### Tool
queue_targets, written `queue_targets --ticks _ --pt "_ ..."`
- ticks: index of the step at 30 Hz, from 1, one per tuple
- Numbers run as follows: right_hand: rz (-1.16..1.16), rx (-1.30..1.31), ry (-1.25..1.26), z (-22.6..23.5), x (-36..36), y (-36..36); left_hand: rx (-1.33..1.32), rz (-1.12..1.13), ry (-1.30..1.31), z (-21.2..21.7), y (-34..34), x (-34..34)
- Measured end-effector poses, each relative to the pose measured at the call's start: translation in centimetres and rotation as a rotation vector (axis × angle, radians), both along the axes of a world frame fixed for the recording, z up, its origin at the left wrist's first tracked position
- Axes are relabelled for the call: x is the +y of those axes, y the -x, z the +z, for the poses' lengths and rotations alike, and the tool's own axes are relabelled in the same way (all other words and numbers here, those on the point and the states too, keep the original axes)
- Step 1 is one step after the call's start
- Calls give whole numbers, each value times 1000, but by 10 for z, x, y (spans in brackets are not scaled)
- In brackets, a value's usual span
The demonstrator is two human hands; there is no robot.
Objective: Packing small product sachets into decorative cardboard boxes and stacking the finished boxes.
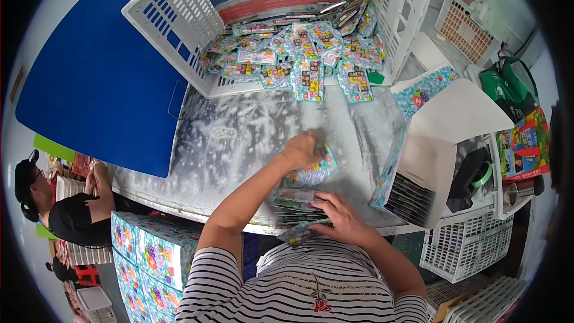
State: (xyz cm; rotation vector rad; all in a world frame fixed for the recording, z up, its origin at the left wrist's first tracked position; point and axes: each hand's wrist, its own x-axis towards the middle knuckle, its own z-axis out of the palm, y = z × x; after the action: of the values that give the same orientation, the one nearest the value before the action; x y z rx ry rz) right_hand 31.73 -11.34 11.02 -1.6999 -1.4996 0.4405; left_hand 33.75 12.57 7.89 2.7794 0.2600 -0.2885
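Gripping a colourful packet (312,172) at the table's (239,137) centre, the left hand (301,149) closes around its top edge. At six o'clock from it, the right hand (341,215) rests fingers-curled on a packet stack (294,200), apparently pinning it. More packets fill the white basket (179,30) at twelve o'clock.

A worn, whitish worktable (239,137) fills the middle; a blue board (95,72) lies over its left edge; white plastic crates (466,245) stand off its right edge; patterned cartons (149,257) are stacked below its near-left corner.
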Motion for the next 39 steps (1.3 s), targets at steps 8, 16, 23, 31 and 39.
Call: queue_targets --ticks 8,16,23,31,39 --pt "-20 2 12 -2 -2 -1 -12 393 135 25 17 34" --pt "2 0 6 0 1 1 -69 804 1020 7 48 92" --pt "-21 46 50 -2 -2 -1 -373 716 1560 25 96 52" --pt "-204 108 37 -18 0 -1 -427 776 1411 -32 142 2" --pt "-196 -118 301 26 -8 -5 -310 608 1303 -27 171 -37"
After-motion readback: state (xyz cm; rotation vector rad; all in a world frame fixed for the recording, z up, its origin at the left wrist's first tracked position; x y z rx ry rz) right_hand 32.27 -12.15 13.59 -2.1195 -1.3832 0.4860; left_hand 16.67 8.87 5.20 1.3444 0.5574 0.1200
